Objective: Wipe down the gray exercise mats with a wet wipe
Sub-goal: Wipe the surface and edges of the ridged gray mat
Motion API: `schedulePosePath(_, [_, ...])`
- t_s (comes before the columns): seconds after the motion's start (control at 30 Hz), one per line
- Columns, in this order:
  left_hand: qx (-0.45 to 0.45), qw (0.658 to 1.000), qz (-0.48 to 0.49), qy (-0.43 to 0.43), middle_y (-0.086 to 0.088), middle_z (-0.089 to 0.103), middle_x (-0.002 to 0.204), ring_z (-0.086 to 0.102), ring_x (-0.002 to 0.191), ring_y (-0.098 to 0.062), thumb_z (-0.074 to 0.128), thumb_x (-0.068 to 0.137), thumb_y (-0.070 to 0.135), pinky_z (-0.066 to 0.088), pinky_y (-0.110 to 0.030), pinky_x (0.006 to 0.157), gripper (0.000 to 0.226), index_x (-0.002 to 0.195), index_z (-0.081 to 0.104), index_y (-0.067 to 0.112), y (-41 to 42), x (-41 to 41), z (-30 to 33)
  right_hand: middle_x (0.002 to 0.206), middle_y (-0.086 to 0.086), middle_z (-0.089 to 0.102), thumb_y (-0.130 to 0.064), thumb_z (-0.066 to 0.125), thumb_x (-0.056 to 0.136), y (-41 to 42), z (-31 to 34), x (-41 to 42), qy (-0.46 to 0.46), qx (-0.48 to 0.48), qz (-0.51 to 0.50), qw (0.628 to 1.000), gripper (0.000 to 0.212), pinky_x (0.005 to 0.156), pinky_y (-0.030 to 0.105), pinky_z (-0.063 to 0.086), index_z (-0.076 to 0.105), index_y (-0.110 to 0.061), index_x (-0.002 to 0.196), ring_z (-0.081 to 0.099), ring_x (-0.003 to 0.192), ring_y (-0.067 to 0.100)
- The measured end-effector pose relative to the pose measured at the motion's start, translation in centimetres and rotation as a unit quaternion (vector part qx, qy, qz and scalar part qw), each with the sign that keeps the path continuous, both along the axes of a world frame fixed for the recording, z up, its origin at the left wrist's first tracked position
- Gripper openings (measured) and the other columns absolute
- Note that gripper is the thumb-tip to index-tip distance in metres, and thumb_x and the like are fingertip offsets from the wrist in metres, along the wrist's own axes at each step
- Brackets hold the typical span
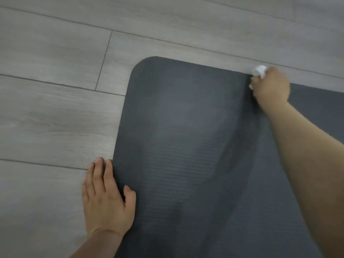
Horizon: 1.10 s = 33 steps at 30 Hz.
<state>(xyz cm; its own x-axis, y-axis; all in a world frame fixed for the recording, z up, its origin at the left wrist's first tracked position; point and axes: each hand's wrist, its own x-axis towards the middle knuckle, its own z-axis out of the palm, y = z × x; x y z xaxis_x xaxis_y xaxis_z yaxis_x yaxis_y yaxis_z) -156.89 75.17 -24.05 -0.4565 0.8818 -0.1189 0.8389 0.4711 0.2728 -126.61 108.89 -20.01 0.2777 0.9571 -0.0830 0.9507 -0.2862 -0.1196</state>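
A dark gray exercise mat (178, 146) is seen laid on a pale gray wood-plank floor (55, 112). One rounded corner of the mat is shown toward the upper middle of the view; its left edge runs down toward the bottom of the frame. Fine horizontal ribbing is visible across the surface. A lighter, faintly sheened patch is noted in the middle of the mat, with darker bands on either side. A second stretch of dark gray mat (316, 108) is seen at the right, beyond the forearm; whether it is a separate mat or the same one folded over cannot be told.

The left hand (106, 200) is placed at the mat's left edge, low in the view. Its fingers are extended along the floor just beside the edge, and the thumb is laid on top of the mat, so that the edge is held between thumb and fingers. The grip looks light rather than tight.

The right hand (270, 86) is reached out to the mat's far edge, upper right. It is closed around a crumpled white wipe (259, 70), which is bunched in the fingers and shows above and to the left of the knuckles. The wipe is held at the mat's far edge, where mat meets floor. The bare right forearm is stretched diagonally across the mat from the lower right.
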Motion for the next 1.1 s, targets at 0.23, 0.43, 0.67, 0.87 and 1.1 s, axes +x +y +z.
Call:
schedulePosePath(0.23, [-0.001, 1.0, -0.014, -0.004, -0.022, 0.029, 0.156, 0.02, 0.147, -0.037, 0.037, 0.08, 0.037, 0.008, -0.044, 0.121, 0.078, 0.147, 0.034, -0.002, 0.0, -0.3, -0.1, 0.125, 0.031, 0.054, -0.03, 0.043, 0.096, -0.4, 0.1, 4.0, 0.025, 0.01, -0.18, 0.983, 0.046, 0.088, 0.042, 0.045, 0.053, 0.009, 0.119, 0.053, 0.114, 0.044])
schedulePosePath(0.43, [-0.013, 1.0, -0.015, -0.006, -0.019, 0.027, 0.158, 0.019, 0.148, -0.035, 0.037, 0.08, 0.037, 0.01, -0.045, 0.12, 0.078, 0.148, 0.033, 0.0, -0.1, -0.4, -0.1, 0.13, 0.014, 0.056, -0.028, 0.042, 0.098, 2.7, -1.0, -13.0, 0.089, 0.029, -0.027, 0.995, 0.036, 0.093, 0.035, 0.043, 0.054, -0.006, 0.125, 0.053, 0.121, 0.03])
schedulePosePath(0.67, [-0.028, 0.999, -0.02, -0.001, -0.02, 0.028, 0.157, 0.02, 0.147, -0.036, 0.036, 0.083, 0.038, 0.007, -0.042, 0.121, 0.076, 0.149, 0.032, 0.001, -0.1, -0.5, 0.0, 0.117, 0.001, 0.062, -0.024, 0.041, 0.099, -0.3, -2.7, -31.4, 0.098, 0.017, 0.289, 0.952, 0.026, 0.07, 0.028, 0.04, 0.054, -0.015, 0.12, 0.06, 0.104, 0.018])
schedulePosePath(0.87, [-0.029, 0.999, -0.017, 0.002, -0.019, 0.03, 0.157, 0.022, 0.148, -0.035, 0.037, 0.082, 0.037, 0.012, -0.046, 0.121, 0.075, 0.148, 0.034, 0.001, 0.0, -0.4, 0.0, 0.102, 0.007, 0.06, -0.029, 0.048, 0.095, -1.6, -0.6, -27.3, 0.19, 0.054, 0.377, 0.905, 0.024, 0.067, 0.031, 0.038, 0.055, -0.01, 0.107, 0.05, 0.087, 0.021])
schedulePosePath(1.1, [-0.019, 1.0, -0.024, 0.003, -0.021, 0.032, 0.156, 0.024, 0.147, -0.036, 0.038, 0.081, 0.036, 0.017, -0.05, 0.119, 0.076, 0.147, 0.034, -0.001, 0.0, -0.5, -0.2, 0.096, 0.006, 0.059, -0.019, 0.064, 0.083, -16.8, 0.3, -20.2, 0.228, -0.166, 0.632, 0.722, 0.02, 0.075, 0.033, 0.042, 0.06, -0.011, 0.101, 0.055, 0.087, 0.024])
